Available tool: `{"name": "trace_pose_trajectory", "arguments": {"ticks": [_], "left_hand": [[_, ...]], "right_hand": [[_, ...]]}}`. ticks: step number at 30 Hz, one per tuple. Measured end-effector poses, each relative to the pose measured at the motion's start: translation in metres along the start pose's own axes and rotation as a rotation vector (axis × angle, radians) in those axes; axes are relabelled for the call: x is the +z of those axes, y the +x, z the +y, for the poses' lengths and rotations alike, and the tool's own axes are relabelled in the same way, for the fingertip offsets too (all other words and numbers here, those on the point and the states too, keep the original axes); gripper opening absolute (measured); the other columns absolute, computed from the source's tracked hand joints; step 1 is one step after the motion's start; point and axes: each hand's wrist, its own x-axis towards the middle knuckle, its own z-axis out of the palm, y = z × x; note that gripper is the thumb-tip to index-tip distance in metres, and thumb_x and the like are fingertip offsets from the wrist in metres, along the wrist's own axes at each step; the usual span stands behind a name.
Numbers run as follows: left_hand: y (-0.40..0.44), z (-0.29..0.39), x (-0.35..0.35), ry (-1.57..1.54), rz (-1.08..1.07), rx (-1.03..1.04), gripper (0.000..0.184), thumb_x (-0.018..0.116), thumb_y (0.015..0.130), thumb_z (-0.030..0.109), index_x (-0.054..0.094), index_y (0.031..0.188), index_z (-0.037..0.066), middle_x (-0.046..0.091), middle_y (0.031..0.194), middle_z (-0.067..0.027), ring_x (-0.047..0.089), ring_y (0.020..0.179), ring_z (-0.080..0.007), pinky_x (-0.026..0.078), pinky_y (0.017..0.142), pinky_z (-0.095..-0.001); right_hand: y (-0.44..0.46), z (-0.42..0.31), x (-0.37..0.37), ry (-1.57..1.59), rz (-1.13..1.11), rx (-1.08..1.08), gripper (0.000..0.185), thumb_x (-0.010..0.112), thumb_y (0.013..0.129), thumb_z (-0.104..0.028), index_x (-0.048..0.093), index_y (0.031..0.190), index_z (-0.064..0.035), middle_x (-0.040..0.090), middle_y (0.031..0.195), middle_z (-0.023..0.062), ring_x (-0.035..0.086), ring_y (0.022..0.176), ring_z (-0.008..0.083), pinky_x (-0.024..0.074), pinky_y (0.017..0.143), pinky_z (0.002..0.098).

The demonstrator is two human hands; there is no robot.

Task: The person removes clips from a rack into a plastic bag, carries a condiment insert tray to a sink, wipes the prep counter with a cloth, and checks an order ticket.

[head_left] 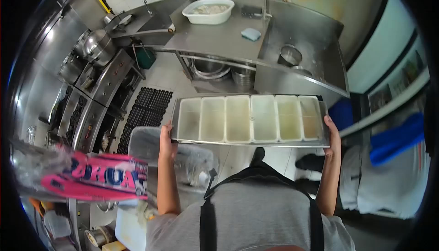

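A long metal condiment holder (249, 144) with several white rectangular inserts (238, 119) in a row is held out level in front of my body. Residue tints the insides of some inserts yellowish or brownish. My left hand (167, 137) grips the holder's left end, and my right hand (334, 134) grips its right end. On both hands the fingers go partly out of sight behind or under the ends.
Ahead stands a steel counter (215, 40) with a white basin (208, 16), a sponge (251, 34) and a sink (315, 61) holding a pot. Stoves (103, 86) line the left. A lined bin (146, 136) and a pink bag (100, 175) are at left; another person (388, 178) stands at right.
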Motion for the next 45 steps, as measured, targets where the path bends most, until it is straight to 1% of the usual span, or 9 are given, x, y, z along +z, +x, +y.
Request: {"name": "trace_pose_trajectory", "arguments": {"ticks": [6,13,24,36,38,41,42,43,45], "left_hand": [[0.127,0.030,0.007,-0.014,0.111,0.039,0.053,0.039,0.089,0.031,0.048,0.130,-0.001,0.056,0.126,-0.0104,0.052,0.115,-0.0235,0.037,0.100,-0.0364],[0.304,0.046,-0.051,0.032,0.104,-0.105,0.050,0.043,0.082,0.035,0.056,0.118,0.004,0.060,0.114,-0.0062,0.054,0.102,-0.0213,0.040,0.091,-0.0337],[0.560,0.089,-0.051,0.022,0.241,-0.111,0.052,0.045,0.081,0.032,0.054,0.123,0.003,0.060,0.109,-0.0077,0.056,0.099,-0.0230,0.044,0.088,-0.0358],[0.679,0.117,-0.083,0.433,0.031,-0.038,0.042,0.047,0.088,0.040,0.055,0.115,0.010,0.057,0.103,-0.0053,0.057,0.093,-0.0195,0.046,0.081,-0.0356],[0.686,0.135,-0.089,0.539,-0.003,-0.263,0.039,0.047,0.091,0.040,0.052,0.113,0.009,0.054,0.100,-0.0042,0.054,0.097,-0.0187,0.043,0.086,-0.0341],[0.668,0.167,-0.045,1.199,0.019,0.425,0.043,0.051,0.088,0.013,0.049,0.124,-0.011,0.053,0.124,-0.0276,0.051,0.114,-0.0315,0.039,0.097,-0.0387],[0.645,0.173,-0.005,1.179,0.175,0.621,0.043,0.050,0.091,0.015,0.048,0.124,-0.013,0.054,0.123,-0.0267,0.053,0.112,-0.0330,0.040,0.096,-0.0389],[0.621,0.181,0.037,1.048,0.231,0.649,0.038,0.044,0.096,0.017,0.049,0.130,-0.001,0.050,0.125,-0.0166,0.053,0.108,-0.0268,0.042,0.094,-0.0359],[0.617,0.186,0.093,0.821,0.074,0.839,0.034,0.045,0.097,0.014,0.051,0.128,0.000,0.054,0.120,-0.0147,0.056,0.105,-0.0242,0.042,0.094,-0.0349]], "right_hand": [[0.157,-0.026,0.091,-0.035,0.033,0.098,0.044,0.065,0.087,-0.032,0.057,0.121,-0.0055,0.062,0.112,0.0040,0.060,0.100,0.0153,0.0458,0.087,0.0265],[0.348,-0.002,0.184,0.008,-0.328,0.156,0.049,0.061,0.089,-0.030,0.051,0.130,-0.0043,0.059,0.119,0.0056,0.056,0.107,0.0163,0.0433,0.091,0.0299],[0.561,0.052,0.306,0.009,-0.223,0.184,0.059,0.064,0.088,-0.029,0.043,0.138,-0.0072,0.055,0.126,0.0046,0.053,0.114,0.0173,0.0431,0.095,0.0318],[0.594,0.049,0.343,-0.042,-0.073,0.152,0.056,0.066,0.087,-0.035,0.051,0.132,-0.0054,0.058,0.122,0.0065,0.057,0.108,0.0181,0.0464,0.091,0.0328],[0.596,0.062,0.332,-0.170,-0.077,0.024,0.054,0.065,0.087,-0.038,0.054,0.129,-0.0058,0.060,0.120,0.0062,0.058,0.107,0.0190,0.0456,0.090,0.0329],[0.561,0.053,0.318,-0.498,0.169,-0.158,0.053,0.063,0.088,-0.042,0.057,0.128,-0.0083,0.062,0.117,0.0069,0.057,0.108,0.0168,0.0448,0.090,0.0313],[0.535,0.042,0.317,-0.550,0.264,-0.276,0.046,0.064,0.089,-0.038,0.060,0.125,-0.0104,0.067,0.107,0.0059,0.060,0.101,0.0134,0.0470,0.085,0.0286],[0.516,0.045,0.307,-0.507,0.234,-0.266,0.041,0.064,0.089,-0.036,0.063,0.121,-0.0105,0.068,0.102,0.0052,0.061,0.096,0.0120,0.0479,0.082,0.0276],[0.476,0.047,0.277,-0.435,0.174,-0.262,0.032,0.065,0.089,-0.031,0.068,0.113,-0.0106,0.071,0.092,0.0037,0.063,0.086,0.0093,0.0496,0.076,0.0254]]}}
